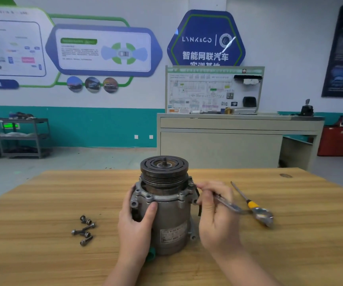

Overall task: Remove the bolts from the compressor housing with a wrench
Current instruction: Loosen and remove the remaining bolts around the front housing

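Grey metal compressor (166,205) upright on the wooden table (42,254) — held between your hands.

Your left hand (135,228) wraps its left side, thumb across the front; your right hand (216,215) grips the wrench (230,206) at the right flange — loose bolts (85,230) lie well left.

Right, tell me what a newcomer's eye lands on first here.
The compressor standing upright mid-table, its dark pulley on top, with the left hand gripping its side. The right hand holds a wrench at the housing's right flange. A cluster of loose bolts lies on the wooden table to the left, a yellow-banded screwdriver to the right.
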Motion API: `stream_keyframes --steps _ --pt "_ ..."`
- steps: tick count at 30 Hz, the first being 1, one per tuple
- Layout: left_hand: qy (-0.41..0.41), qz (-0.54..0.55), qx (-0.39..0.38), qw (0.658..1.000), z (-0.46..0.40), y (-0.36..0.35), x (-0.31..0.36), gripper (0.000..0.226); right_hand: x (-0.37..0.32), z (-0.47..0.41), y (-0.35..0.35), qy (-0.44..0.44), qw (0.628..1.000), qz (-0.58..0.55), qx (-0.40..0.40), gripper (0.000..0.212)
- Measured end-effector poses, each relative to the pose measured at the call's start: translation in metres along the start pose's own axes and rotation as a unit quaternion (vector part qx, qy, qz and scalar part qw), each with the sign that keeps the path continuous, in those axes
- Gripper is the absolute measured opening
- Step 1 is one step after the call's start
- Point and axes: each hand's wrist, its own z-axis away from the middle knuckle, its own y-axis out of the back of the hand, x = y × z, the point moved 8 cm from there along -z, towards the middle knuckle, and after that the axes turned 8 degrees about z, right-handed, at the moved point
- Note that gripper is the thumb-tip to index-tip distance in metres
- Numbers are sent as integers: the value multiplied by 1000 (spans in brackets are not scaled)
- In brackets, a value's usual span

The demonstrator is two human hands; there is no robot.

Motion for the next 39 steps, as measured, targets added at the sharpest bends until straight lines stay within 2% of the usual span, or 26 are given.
stream_keyframes --steps 1,3,5,6,7,9,10,12,14,16,18,23,27,31,33,35,37,39 --pt "1 1 0 1000 0 1 -1 55 9 -1 6 -68 995 -56 41 18" --pt "4 2 1 1000 -1 2 -4 56 31 -2 10 -194 960 -153 132 19" --pt "7 1 -1 1000 -2 2 -5 57 63 -5 6 -314 904 -209 200 19" --pt "6 2 -2 1000 -2 2 -6 57 83 -7 -1 -383 870 -231 207 19" --pt "6 3 -3 1000 -1 1 -6 57 103 -10 -12 -457 830 -256 190 20" --pt "8 5 -5 1000 0 0 -5 56 128 -11 -42 -585 747 -301 93 21" --pt "7 5 -4 1000 1 0 -5 56 133 -9 -56 -626 717 -307 25 21" --pt "2 0 -4 1000 1 1 -6 62 135 -6 -74 -660 684 -300 -81 21" --pt "-2 -7 -4 1000 1 2 -7 72 133 -11 -75 -662 659 -344 -90 25" --pt "-2 -13 -3 1000 0 3 -9 78 131 -21 -63 -646 633 -426 -19 26" --pt "0 -14 -2 1000 0 3 -10 77 128 -27 -46 -608 650 -454 37 25" --pt "-3 -8 -10 1000 -1 1 -7 62 100 -28 -7 -438 846 -299 55 18" --pt "-9 -3 -9 1000 0 2 -5 59 64 -34 8 -284 937 -203 16 17" --pt "-10 0 -7 1000 0 2 -4 59 32 -35 2 -152 981 -109 -56 21" --pt "-10 3 -8 1000 0 2 -4 60 15 -34 -2 -53 994 -27 -91 8" --pt "-9 2 -11 1000 0 2 -2 59 6 -25 -4 24 993 60 -97 20" --pt "-7 1 -14 1000 0 1 -1 57 3 -18 -2 36 995 56 -68 24" --pt "-3 1 -15 1000 1 0 0 55 9 -15 5 -21 1000 -6 -9 14"
